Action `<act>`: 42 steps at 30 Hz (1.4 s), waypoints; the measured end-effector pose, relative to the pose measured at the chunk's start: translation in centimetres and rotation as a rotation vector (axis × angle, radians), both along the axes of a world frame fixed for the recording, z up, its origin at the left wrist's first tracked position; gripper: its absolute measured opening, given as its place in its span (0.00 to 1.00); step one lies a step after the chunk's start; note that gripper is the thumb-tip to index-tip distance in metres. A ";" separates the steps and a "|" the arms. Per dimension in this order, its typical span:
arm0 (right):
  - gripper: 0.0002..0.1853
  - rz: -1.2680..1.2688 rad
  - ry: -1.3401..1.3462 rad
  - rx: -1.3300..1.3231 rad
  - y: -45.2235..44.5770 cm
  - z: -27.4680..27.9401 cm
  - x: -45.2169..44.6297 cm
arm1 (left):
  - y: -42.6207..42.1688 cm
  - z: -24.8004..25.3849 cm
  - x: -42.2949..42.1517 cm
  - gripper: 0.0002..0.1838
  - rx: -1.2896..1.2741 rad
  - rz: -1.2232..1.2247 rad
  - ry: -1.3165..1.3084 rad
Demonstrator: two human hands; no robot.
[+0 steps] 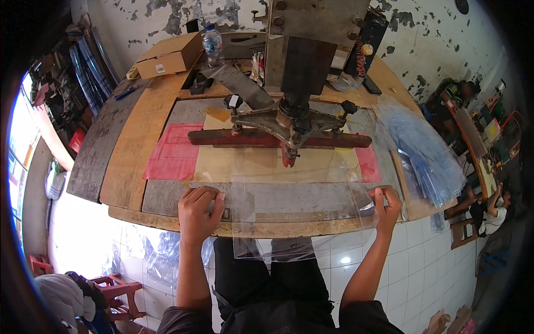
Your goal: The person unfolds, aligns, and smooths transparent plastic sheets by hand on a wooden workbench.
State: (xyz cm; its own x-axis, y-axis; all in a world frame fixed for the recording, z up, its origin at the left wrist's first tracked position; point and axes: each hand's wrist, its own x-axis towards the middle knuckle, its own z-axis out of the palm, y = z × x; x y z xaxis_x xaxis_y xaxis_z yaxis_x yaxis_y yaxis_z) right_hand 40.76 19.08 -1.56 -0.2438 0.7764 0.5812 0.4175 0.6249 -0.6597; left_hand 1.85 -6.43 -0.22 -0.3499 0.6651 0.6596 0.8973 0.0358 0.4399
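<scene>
A clear plastic sheet (297, 214) stretches over the front edge of the worktable, its lower end hanging above my lap. My right hand (386, 207) pinches the sheet's right side between thumb and fingers. At the left, my left hand (199, 210) is closed with its fingers curled down beside the sheet's left edge; what lies in it, if anything, is hidden. Ahead of both hands stands a press with a long red-edged bar (256, 138), above a cream board (214, 161). Pink sheets (173, 151) show at both ends of the board.
A pile of clear plastic sheets (425, 153) lies at the right of the table. A cardboard box (169, 55), a water bottle (212, 42) and a blue pen (124, 93) are at the back left. A phone (371, 85) lies back right. Other people sit nearby.
</scene>
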 end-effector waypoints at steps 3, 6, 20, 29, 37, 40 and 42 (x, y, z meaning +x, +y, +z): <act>0.15 0.003 -0.008 0.017 0.1 -0.1 0.0 | 0.1 -0.1 0.0 0.06 0.000 0.002 0.001; 0.16 0.002 -0.025 0.047 0.2 -0.2 0.0 | 0.0 -0.1 0.0 0.04 -0.004 0.003 -0.009; 0.16 -0.015 -0.027 0.020 0.0 0.1 0.0 | 0.0 0.0 -0.1 0.03 0.005 -0.011 -0.022; 0.17 -0.025 -0.046 0.000 -0.2 0.4 0.0 | 0.1 0.0 -0.2 0.06 0.026 -0.024 -0.006; 0.18 0.004 -0.024 -0.032 0.5 -0.7 0.4 | -0.3 -0.4 -0.2 0.07 0.023 -0.023 -0.047; 0.18 0.045 -0.053 -0.045 0.6 -0.6 0.6 | -0.4 -0.6 -0.2 0.08 0.019 -0.026 -0.047; 0.18 0.057 -0.060 -0.032 0.5 -0.5 0.4 | -0.6 -0.5 -0.2 0.08 0.025 -0.023 -0.045</act>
